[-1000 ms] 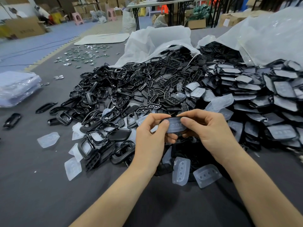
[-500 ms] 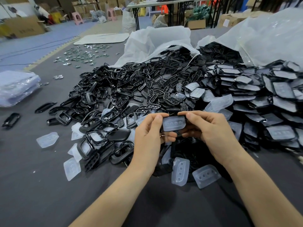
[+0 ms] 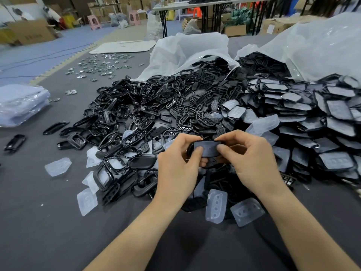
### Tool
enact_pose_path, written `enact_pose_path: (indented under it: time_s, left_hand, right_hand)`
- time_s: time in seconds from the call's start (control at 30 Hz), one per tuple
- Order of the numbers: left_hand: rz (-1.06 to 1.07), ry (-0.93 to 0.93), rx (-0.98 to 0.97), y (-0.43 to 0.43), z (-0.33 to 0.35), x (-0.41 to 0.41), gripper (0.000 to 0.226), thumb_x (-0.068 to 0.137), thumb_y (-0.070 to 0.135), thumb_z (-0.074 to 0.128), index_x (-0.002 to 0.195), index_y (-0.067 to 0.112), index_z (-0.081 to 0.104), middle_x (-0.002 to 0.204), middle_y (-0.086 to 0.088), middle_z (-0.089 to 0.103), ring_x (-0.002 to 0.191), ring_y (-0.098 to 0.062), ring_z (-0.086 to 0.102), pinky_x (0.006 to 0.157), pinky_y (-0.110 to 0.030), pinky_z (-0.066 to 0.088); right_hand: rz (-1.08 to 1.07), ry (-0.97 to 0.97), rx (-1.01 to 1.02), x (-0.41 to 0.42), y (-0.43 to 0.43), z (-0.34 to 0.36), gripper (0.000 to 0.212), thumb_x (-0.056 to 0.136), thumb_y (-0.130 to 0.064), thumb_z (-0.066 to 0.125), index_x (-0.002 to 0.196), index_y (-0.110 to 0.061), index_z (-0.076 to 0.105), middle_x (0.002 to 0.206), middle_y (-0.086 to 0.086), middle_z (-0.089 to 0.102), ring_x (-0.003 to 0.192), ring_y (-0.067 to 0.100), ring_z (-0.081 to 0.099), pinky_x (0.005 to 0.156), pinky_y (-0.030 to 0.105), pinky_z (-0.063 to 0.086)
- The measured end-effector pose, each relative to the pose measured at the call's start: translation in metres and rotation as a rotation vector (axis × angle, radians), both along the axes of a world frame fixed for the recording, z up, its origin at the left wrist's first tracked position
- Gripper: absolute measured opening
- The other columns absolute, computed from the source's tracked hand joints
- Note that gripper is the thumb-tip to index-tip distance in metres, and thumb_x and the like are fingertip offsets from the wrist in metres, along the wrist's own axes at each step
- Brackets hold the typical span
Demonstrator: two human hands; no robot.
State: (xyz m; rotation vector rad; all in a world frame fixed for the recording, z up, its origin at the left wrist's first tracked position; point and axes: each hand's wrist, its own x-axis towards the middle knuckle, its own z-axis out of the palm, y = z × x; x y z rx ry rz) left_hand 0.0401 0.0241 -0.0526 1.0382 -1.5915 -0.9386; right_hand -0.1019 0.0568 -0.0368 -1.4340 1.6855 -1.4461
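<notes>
Just before the black pile (image 3: 156, 106), left hand (image 3: 175, 167) and right hand (image 3: 252, 161) pinch a pad (image 3: 208, 148), loose a moment ago, now pressed into a black shell (image 3: 189, 148); fitting seems nearly done.

1. We're in a big workshop or storeroom. Light is even and soft, with only faint shadows.
2. The near surface is dark grey fabric (image 3: 39, 231), running far back.
3. Left of it we see blue floor matting (image 3: 58, 47) with an interlocking tan edge strip (image 3: 58, 64).
4. Back centre: long folding table (image 3: 195, 5), pale top, black legs.
5. Under and beside it: cardboard boxes (image 3: 235, 30) and a white sack (image 3: 154, 26).
6. Back left: large brown carton (image 3: 31, 32), two pink stools (image 3: 94, 21), stacked cartons (image 3: 109, 0) behind.
7. The far background is blurred; we can't make out walls or windows.
</notes>
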Motion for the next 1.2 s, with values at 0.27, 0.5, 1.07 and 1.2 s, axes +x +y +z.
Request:
enact_pose_path:
  time_s: [0.27,0.5,1.07,1.2]
  left_hand:
    - [0.097,-0.188,-0.452,-0.001,0.003,0.006,0.019,0.092,0.013,0.062,0.096,0.021,0.046,0.118,0.011,0.064,0.100,-0.003,0.066,0.080,-0.018,0.053]
    - [-0.006,0.013,-0.880,-0.004,0.012,0.014,0.016,0.093,-0.002,0.053,0.094,0.013,0.047,0.114,-0.001,0.043,0.100,-0.022,0.066,0.086,-0.034,0.054]
    - [0.072,-0.001,-1.005,-0.001,0.019,0.018,0.020,0.088,-0.006,0.056,0.087,0.011,0.046,0.098,-0.007,0.048,0.099,-0.024,0.066,0.080,-0.028,0.055]
    - [0.084,-0.020,-1.037,-0.001,0.018,0.018,0.024,0.084,-0.010,0.059,0.085,0.011,0.046,0.097,-0.007,0.048,0.100,-0.022,0.066,0.078,-0.028,0.055]
  right_hand:
    - [-0.111,0.395,-0.367,0.013,0.006,-0.001,0.015,0.081,0.004,0.070,0.086,-0.006,0.060,0.082,0.001,0.061,0.074,0.011,0.056,0.070,0.022,0.049]
    - [-0.109,0.493,-0.797,0.018,0.011,-0.001,0.011,0.088,0.006,0.052,0.090,-0.005,0.048,0.092,0.020,0.061,0.089,0.017,0.054,0.089,0.010,0.042]
    - [-0.098,0.435,-0.895,0.019,0.011,0.000,0.011,0.088,0.004,0.050,0.093,-0.006,0.047,0.102,0.014,0.052,0.099,0.010,0.051,0.091,0.015,0.045]
    - [-0.107,0.436,-0.912,0.018,0.012,0.000,0.011,0.089,0.004,0.050,0.092,-0.006,0.047,0.102,0.013,0.051,0.099,0.010,0.051,0.092,0.015,0.045]
